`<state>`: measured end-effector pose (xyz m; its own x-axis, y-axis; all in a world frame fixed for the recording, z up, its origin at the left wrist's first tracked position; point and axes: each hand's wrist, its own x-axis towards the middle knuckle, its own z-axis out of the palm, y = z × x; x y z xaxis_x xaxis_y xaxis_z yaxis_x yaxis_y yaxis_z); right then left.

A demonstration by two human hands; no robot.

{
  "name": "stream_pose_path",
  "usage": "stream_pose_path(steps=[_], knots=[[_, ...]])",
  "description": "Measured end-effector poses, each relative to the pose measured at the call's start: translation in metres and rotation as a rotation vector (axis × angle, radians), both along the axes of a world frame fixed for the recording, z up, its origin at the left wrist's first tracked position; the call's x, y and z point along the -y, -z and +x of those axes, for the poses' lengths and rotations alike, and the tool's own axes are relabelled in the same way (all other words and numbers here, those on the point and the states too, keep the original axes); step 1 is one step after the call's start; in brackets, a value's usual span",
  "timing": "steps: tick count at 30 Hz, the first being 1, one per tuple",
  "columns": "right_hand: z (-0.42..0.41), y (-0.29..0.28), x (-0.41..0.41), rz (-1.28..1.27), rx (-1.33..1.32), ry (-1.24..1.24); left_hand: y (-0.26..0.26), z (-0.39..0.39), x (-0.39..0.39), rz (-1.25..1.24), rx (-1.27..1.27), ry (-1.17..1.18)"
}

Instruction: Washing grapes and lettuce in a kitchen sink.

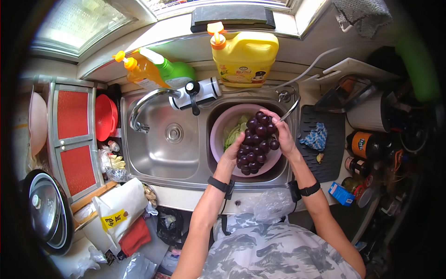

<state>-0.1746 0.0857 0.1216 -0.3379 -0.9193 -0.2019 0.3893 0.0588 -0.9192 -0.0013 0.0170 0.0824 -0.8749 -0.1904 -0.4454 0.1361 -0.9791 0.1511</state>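
Note:
A bunch of dark purple grapes is held between both hands, above a pink plastic basin. My left hand supports its left side, and my right hand grips its upper right, fingers curled over the top. Pale green leafy vegetable lies in the basin, partly hidden by the grapes. The basin sits in the right bowl of a stainless steel double sink. A thin curved metal spout passes close behind my right fingers.
A chrome faucet hangs over the left bowl. Behind the sink stand a yellow jug, a green spray bottle and an orange pump bottle. A blue-and-white cloth rests on a dark drying mat. A clear plastic bag lies at the front edge.

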Motion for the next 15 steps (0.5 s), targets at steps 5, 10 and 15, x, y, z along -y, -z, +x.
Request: stream_pose_path(steps=[5, 10, 15], knots=[[0.007, -0.013, 0.001, -0.031, 0.012, 0.03, -0.011, -0.004, 0.007, -0.056, -0.022, 0.005], [0.007, -0.013, 0.002, 0.092, -0.152, -0.058, -0.01, -0.007, 0.011, -0.3, -0.017, 0.054], [0.014, -0.004, -0.001, 0.085, -0.126, 0.007, -0.004, 0.0, 0.004, -0.173, -0.048, 0.065]])
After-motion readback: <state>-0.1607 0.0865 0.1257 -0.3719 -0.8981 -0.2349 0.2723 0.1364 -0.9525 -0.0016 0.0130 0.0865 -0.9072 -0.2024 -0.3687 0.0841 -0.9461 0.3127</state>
